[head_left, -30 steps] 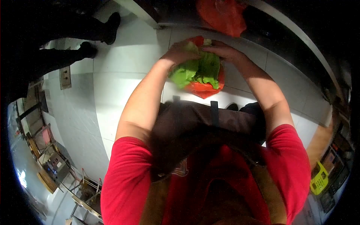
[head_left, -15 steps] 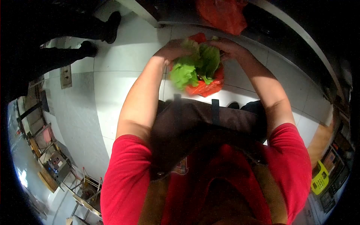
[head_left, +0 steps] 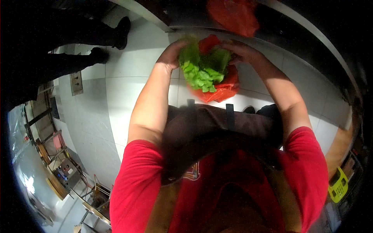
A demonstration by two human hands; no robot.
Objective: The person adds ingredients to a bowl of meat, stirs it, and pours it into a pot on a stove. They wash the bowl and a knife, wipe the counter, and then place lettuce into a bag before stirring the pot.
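Green leafy lettuce point(head_left: 200, 73) is spread over a red plastic bag point(head_left: 221, 91) in front of my apron. At the lettuce's left edge, my left hand point(head_left: 173, 53) is closed round the outer leaves, its fingertips partly hidden. My right hand point(head_left: 236, 50) reaches in from the other side at the top right of the lettuce. Its fingers are in shadow and partly behind the leaves, so their grip cannot be made out. A bit of red plastic shows between the two hands.
Another red bag point(head_left: 235, 17) is at the dark unit beyond my hands. Another person's legs and dark shoes point(head_left: 122, 33) are at the upper left. A yellow-green plastic item point(head_left: 338, 185) lies at the right, and a metal rack point(head_left: 99, 198) stands lower left.
The view has shifted slightly. The lettuce leaves now lie fuller and more together over the bag, and my left hand has moved to their left side.
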